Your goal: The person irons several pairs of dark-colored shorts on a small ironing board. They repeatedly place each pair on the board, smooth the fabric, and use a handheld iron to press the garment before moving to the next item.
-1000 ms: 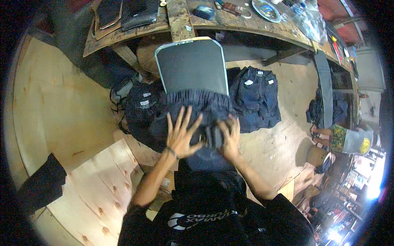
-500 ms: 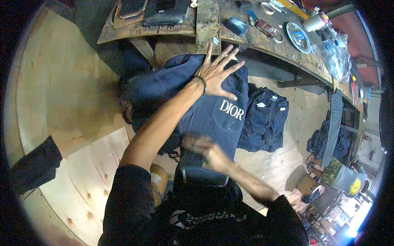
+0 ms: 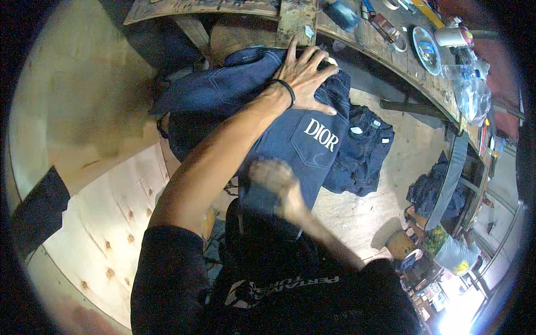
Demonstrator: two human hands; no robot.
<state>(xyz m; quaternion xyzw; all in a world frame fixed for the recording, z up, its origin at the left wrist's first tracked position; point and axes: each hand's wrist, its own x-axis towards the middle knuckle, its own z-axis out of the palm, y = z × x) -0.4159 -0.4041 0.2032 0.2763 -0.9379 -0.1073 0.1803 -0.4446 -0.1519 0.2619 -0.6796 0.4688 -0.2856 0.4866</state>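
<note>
Head view: I see the left hand (image 3: 304, 75) at twelve o'clock, fingers spread flat on the dark denim garment (image 3: 296, 142) lying at centre frame over the wooden floor (image 3: 106, 206). My right hand (image 3: 273, 181) sits at six o'clock on the denim, blurred, so I cannot tell its fingers.

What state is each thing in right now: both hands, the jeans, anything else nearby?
Left hand: fingers spread, pressed flat on the dark blue denim jeans.
Right hand: motion-blurred on the jeans' near end; grip unclear.
Dark blue denim jeans: laid out, back pocket up.
Second dark denim garment: crumpled beside them on the floor.
Round glass dish: flat on the wooden bench.
</note>
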